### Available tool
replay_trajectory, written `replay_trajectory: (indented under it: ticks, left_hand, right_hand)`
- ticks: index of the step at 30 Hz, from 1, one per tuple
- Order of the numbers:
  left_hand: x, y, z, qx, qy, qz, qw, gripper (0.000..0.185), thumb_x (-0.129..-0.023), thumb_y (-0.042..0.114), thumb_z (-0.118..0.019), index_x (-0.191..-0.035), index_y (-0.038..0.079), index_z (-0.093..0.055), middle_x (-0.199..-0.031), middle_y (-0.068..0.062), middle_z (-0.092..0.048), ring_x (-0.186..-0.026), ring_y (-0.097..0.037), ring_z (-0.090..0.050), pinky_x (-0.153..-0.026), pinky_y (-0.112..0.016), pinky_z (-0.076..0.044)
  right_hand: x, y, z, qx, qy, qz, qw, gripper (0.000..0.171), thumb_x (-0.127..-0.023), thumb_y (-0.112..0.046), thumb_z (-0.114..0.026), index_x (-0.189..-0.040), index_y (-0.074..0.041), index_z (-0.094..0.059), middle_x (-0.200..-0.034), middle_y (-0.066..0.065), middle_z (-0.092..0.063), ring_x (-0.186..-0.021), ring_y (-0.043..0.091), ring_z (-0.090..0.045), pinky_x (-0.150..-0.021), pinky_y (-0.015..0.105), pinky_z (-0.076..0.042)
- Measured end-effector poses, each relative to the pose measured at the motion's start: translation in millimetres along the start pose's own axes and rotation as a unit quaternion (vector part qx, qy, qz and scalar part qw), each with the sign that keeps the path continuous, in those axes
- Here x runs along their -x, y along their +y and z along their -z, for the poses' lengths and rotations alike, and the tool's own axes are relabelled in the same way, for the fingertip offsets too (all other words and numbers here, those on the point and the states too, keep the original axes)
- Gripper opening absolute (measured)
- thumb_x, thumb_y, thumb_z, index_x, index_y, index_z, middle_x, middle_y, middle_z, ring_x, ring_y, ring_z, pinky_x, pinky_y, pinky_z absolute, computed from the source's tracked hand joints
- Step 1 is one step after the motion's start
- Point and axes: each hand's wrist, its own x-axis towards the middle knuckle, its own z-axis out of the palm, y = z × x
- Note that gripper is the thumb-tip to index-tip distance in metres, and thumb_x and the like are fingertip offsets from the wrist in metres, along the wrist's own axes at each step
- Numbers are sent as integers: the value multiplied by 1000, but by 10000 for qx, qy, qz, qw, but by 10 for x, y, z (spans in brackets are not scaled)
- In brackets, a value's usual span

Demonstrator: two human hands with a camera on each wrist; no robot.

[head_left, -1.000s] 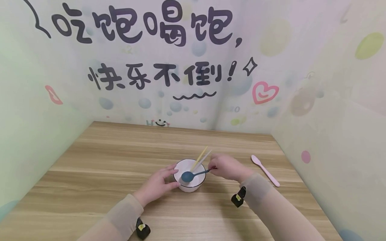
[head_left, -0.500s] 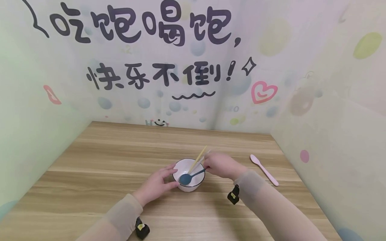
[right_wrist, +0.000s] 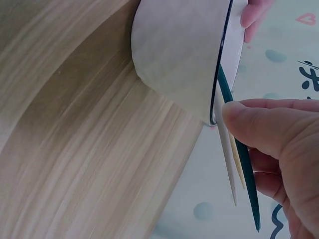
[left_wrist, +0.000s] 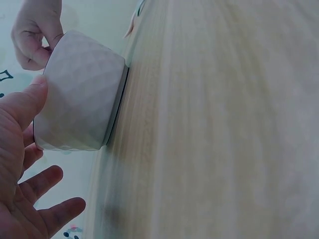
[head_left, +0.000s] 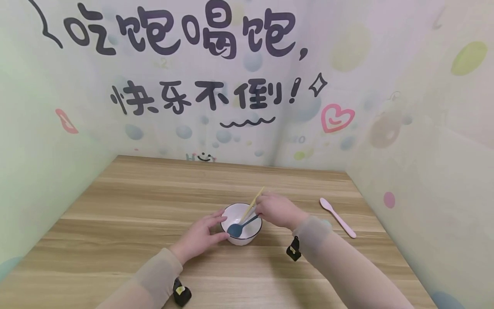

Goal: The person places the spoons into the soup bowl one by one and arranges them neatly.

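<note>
1. White and faceted on the outside, dark-rimmed at the top, the bowl (head_left: 242, 224) is sitting on the wooden bench (head_left: 127, 223), near the middle and toward the person's side.
2. Left hand (head_left: 200, 236) is resting against the bowl's left wall, fingers straight and spread; in the left wrist view the thumb (left_wrist: 24, 102) is touching the faceted side while the other fingers are fanning out below it, gripping nothing.
3. Right hand (head_left: 277, 210) is sitting at the bowl's right rim, thumb and fingers pinching the handle of the blue spoon (head_left: 239, 228).
4. Blue spoon's head is lying inside the bowl, its handle leaning up over the right rim into the right hand.
5. Chopsticks (head_left: 252, 204) are standing slanted in the bowl too, tips down inside, upper ends poking out past the far right rim, just beside the right hand's fingers.
6. From the right wrist view, the spoon handle (right_wrist: 239, 154) and the pale chopsticks (right_wrist: 225, 149) are running side by side under the thumb; whether the thumb is pressing the chopsticks as well, I cannot tell.
7. Pink spoon (head_left: 338, 217) is lying flat on the bench, well apart to the right of the bowl.
8. Black wrist cameras are showing under both sleeves.
</note>
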Motion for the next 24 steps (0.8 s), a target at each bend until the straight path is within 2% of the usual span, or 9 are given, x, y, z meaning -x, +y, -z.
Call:
replay_trajectory:
  ticks: [9,24]
  left_hand:
    - [1,-10,4,18,0,-43,10000,55,-84,32,-75,-130,3,-60,-148,-9,-43,-135,-32,-39,-109,-50,-33]
    - [-2,-15,3,113,-19,-67,9999,55,-84,31,-75,-130,3,-60,-149,-10,-42,-136,-32,-38,-109,-49,-33]
  right_hand:
    - [-30,21,-90,26,38,-189,9998,10,-80,-12,-76,-78,-21,-73,-78,-8,-53,-74,11,-46,-60,22,-44]
    - [-95,10,-87,30,-197,-371,9991,7,-81,-13,-76,-81,-20,-76,-79,-9,-56,-72,10,-44,-61,20,-43]
